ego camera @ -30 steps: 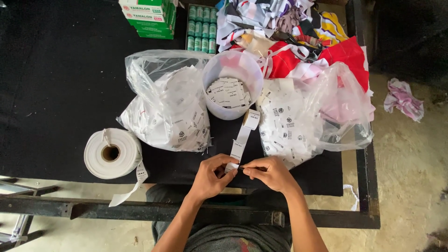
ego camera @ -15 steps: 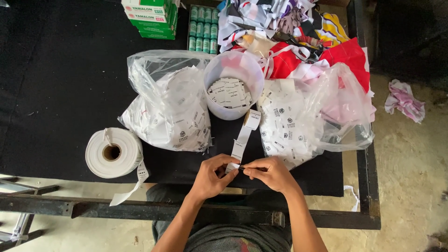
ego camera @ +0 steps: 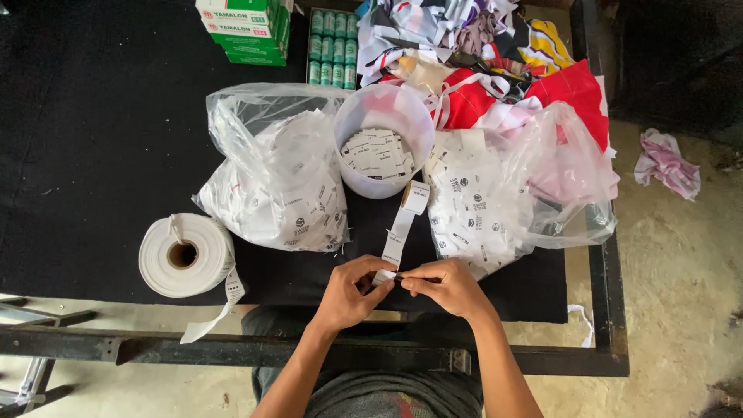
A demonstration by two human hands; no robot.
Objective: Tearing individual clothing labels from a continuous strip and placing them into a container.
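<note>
Both hands meet over the near edge of the black table (ego camera: 93, 139). The left hand (ego camera: 350, 292) is curled, its thumb and fingers pinched on the near end of a white label strip (ego camera: 402, 224). The right hand (ego camera: 445, 286) is curled the same way, pinching the strip just beside the left fingertips, so the 2 grips nearly touch.

From the pinch the strip runs straight away from the hands to the rim of a white tub (ego camera: 385, 139), which holds a heap of loose cut labels (ego camera: 377, 152). Beyond the left hand sits 1 clear bag (ego camera: 271, 174) stuffed with labels; beyond the right hand sits a 2nd bag (ego camera: 495, 201), also full. Well to the left of the left hand lies a white roll (ego camera: 186, 254), its loose tail hanging off the table edge. Farther off, past the tub, are green boxes (ego camera: 248, 31), green spools (ego camera: 333, 46) and a heap of coloured cloth (ego camera: 495, 54).

Risks, as I judge them: with the grips this close, an uneven pull could tear the strip off line and spoil a label. A tug toward the body could drag the strip's far end off the tub or tip the tub. The roll's hanging tail could catch and pull the roll off the edge.
</note>
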